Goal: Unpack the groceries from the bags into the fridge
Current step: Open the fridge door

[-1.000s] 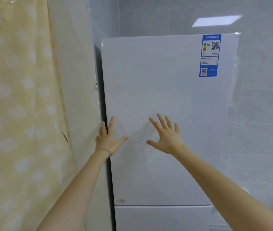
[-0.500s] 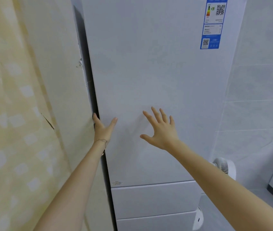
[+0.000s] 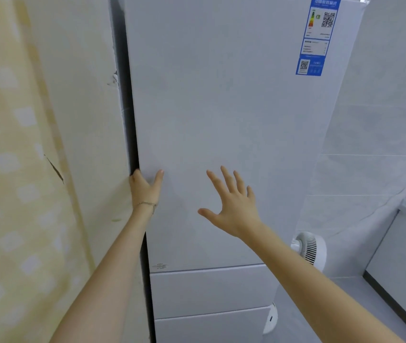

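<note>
Since a second ago the left hand [image 3: 145,188] has slid to hook fingers behind the closed fridge door [image 3: 221,132] left edge; right hand [image 3: 231,206] hovers splayed, empty; opening imminent, groceries unseen.

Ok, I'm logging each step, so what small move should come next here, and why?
Probably pull the fridge door open with the left hand: its fingers wrap the door's left edge, the door looks shut, and the right hand hangs open, holding nothing.
</note>
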`<state>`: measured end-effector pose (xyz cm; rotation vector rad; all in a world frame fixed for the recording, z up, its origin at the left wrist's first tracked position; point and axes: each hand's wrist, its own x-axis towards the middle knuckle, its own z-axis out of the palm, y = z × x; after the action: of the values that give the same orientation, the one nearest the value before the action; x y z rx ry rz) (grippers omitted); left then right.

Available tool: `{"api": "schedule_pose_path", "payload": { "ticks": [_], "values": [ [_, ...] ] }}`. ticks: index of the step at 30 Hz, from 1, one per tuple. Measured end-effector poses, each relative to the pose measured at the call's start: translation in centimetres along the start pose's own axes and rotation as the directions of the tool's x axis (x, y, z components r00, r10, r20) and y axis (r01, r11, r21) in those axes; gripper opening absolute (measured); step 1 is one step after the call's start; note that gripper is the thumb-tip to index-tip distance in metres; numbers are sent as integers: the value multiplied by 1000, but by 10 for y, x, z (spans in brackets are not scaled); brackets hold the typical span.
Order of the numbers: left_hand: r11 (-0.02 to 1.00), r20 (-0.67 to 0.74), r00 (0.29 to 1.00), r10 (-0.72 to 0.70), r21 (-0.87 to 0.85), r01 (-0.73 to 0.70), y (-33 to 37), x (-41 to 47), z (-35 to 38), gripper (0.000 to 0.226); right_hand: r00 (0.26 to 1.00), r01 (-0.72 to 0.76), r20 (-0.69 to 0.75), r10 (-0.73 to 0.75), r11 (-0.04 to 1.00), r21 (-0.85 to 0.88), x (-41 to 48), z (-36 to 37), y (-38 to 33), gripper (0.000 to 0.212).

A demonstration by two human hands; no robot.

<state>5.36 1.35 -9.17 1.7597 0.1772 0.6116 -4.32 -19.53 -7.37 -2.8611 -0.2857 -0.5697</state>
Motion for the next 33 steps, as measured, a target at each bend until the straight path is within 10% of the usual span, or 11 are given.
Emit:
{"api": "schedule_pose_path", "payload": {
  "ticks": [10,14,17,25,33],
  "values": [
    [996,-296,952,75,-22,-85,12,-99,-36,28,995,85,-59,-76,981,176,-46,-15,-22,83],
    [918,-56,988,142,-366,-152,26,-147,-47,21,991,114,-101,-88,950,291,-80,-32,-32,82],
    [951,160,984,84,-307,-31,34,-189,-43,50,988,136,-117,-103,937,321,-109,-47,-33,84],
    [917,181,947,265,-350,-190,72,-302,-30,27,994,75,-109,-17,826,559,-207,-82,-13,84],
    [881,296,833,467,-237,-409,80,-404,27,69,935,8,-203,292,553,833,-307,-106,52,83]
  ]
}}
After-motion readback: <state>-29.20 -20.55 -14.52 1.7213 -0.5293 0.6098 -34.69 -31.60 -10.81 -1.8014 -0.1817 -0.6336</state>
